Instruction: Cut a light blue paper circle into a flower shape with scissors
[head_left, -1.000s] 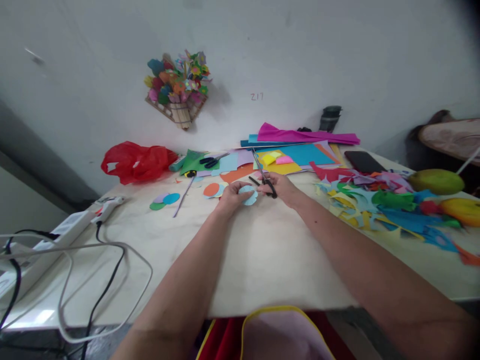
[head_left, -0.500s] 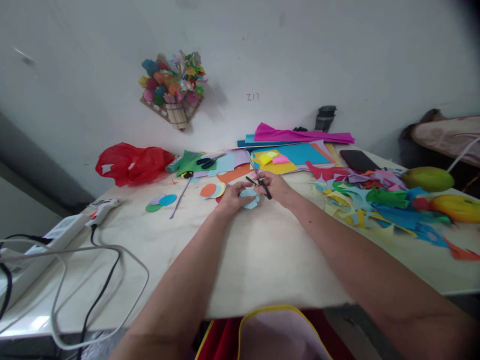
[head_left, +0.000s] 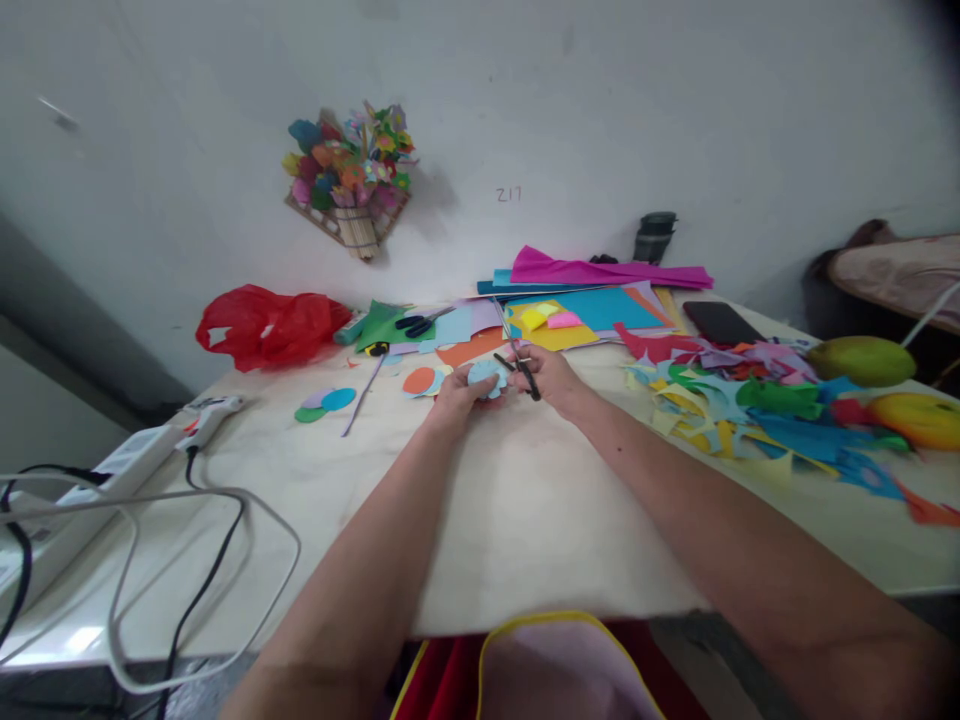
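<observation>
My left hand (head_left: 456, 396) is closed on a small light-blue paper cutout (head_left: 487, 378) with a scalloped edge, held up over the table. My right hand (head_left: 551, 377) grips black-handled scissors (head_left: 517, 357), their blades pointing away from me and touching the cutout's right side. Just left of my hands lie orange and pale paper circles (head_left: 421, 380). Farther left sit green, lilac and blue circles (head_left: 324, 403).
Coloured paper sheets (head_left: 592, 305) are stacked at the back, with a second pair of scissors (head_left: 418, 322) and a red plastic bag (head_left: 266, 325). Paper scraps (head_left: 757, 405), a phone (head_left: 721, 322) and two mangoes (head_left: 866, 360) fill the right. A glue gun (head_left: 214, 412), power strip and cables lie left.
My left hand has turned and lifted the blue cutout slightly toward the scissors. The right hand stays on the scissors. The camera has shifted a little.
</observation>
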